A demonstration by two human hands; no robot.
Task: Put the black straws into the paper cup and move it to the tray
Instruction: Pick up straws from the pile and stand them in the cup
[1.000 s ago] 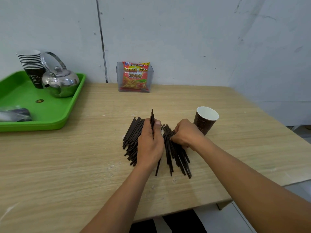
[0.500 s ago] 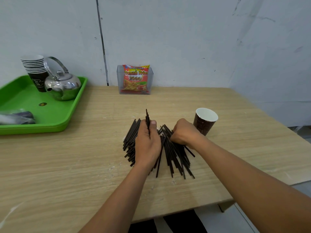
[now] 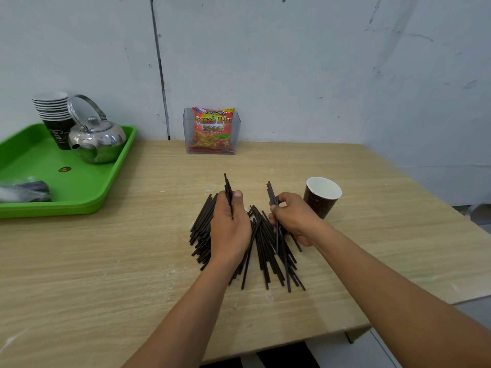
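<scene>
**A:** The black straws (image 3: 268, 257) lie fanned on the table (image 3: 132, 261), just left of the paper cup (image 3: 322, 199). Both your hands are over them.

**B:** Your left hand (image 3: 231, 229), further left of the cup, is curled round a thin bunch, with the tips poking up past your thumb.

**A:** Your right hand (image 3: 295, 219), right beside the cup, pinches a few more, held at a slant.

**B:** The cup stands upright. The green tray (image 3: 79, 192) is well apart to the cup's left, carrying a kettle (image 3: 98, 140) and stacked cups (image 3: 54, 115).
</scene>
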